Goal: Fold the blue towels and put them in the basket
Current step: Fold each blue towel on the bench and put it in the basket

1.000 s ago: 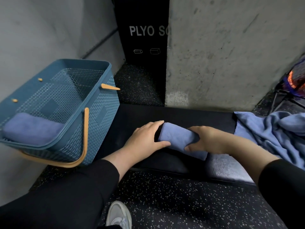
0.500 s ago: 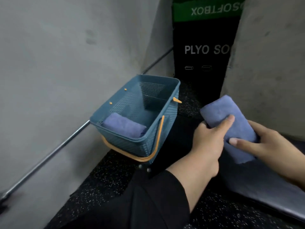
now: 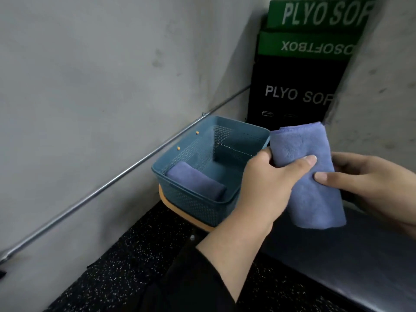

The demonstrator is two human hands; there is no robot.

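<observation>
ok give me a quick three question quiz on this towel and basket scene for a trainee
1. True or false: the basket already holds a folded towel.
2. Which hands grip the held towel? A) left hand only B) right hand only C) both
3. Fill in: the held towel is ___ the basket: inside or outside?

Key: 1 true; 2 C; 3 outside, off the basket's right side.

At my one o'clock, the top green box (image 3: 319,12) reads "PLYO SOF", the green box under it (image 3: 304,45) "OSOFTBOX" upside down, the black box (image 3: 295,93) "PLYO SOF".
</observation>
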